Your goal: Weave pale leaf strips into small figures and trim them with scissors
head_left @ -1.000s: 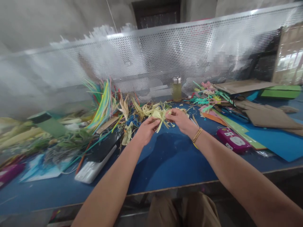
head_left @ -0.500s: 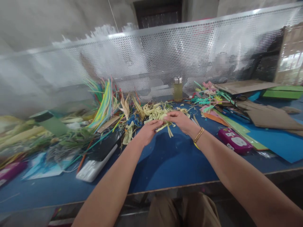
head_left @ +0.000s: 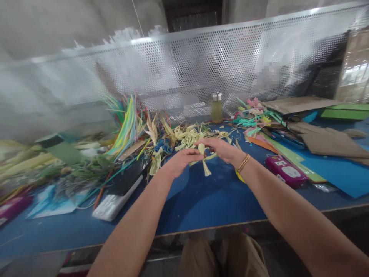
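So the person's got both hands out over the desk (head_left: 204, 207), fingertips almost meeting, and the strip (head_left: 206, 169) is right there between them, a pale yellow-green piece with one flared end hanging down and a bit of it showing above the fingers too. The left hand (head_left: 181, 161) has its grip closed, thumb and fingers pinching the strip. The right hand (head_left: 223, 149) comes in from the other side with its fingers over the top of the strip, touching it, but the thumb side is hidden so you can't really tell if that grip is pinching or just resting there. There's a gold bracelet (head_left: 243, 163) on the right wrist and some yellow thing (head_left: 240, 177) just under it. Just behind the hands is a messy pile (head_left: 188, 135) of similar pale strips, with a bottle (head_left: 216, 108) standing upright past it, near the mesh (head_left: 196, 65). Over on the left there's a bunch of coloured strands (head_left: 128, 125) and a black-and-white gadget (head_left: 106, 207). On the right, a purple socket box (head_left: 285, 170) sits beside a blue sheet (head_left: 334, 175), and brown cardboard (head_left: 331, 144) lies partly over that sheet.
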A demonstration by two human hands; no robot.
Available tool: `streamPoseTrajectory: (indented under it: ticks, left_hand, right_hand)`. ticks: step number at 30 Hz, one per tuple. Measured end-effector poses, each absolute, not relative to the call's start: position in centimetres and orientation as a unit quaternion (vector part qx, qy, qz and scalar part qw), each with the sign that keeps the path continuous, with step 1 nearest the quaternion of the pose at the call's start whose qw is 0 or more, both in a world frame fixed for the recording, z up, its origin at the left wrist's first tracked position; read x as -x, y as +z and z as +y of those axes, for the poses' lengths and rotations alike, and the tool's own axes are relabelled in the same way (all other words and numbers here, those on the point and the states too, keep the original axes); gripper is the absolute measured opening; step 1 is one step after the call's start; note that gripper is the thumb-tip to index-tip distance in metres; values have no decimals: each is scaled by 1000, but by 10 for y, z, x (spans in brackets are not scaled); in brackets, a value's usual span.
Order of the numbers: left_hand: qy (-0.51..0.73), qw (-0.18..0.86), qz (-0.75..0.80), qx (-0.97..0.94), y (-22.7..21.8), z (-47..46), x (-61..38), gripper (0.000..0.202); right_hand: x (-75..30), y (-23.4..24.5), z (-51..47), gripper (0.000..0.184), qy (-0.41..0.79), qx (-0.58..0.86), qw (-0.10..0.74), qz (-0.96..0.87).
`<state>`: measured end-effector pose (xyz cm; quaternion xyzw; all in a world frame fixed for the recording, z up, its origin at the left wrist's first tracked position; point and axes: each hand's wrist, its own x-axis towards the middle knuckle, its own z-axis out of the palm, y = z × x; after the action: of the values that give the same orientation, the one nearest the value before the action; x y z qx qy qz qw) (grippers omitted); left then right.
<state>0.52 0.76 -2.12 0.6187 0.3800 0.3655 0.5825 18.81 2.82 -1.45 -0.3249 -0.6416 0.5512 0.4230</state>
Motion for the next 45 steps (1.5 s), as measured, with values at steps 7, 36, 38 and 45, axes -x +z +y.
streamPoseTrajectory:
  ticks: [7,36,38,45]
  left_hand:
    - [358,613,365,-602,-16,4,0,20]
    - [364,534,414,-641,-17,6,-7,22]
    - [368,529,428,-634,-17,7,-5,20]
    - [516,541,488,-452,-25,23,2,27]
  right_hand:
    - [-192,-11,23,23,573,268,378,-676]
    - [-179,-23,35,28,456,344,514,-640]
    - [-180,-24,35,29,458,343,511,-642]
    - [-186,-14,33,30,551,321,540,-549]
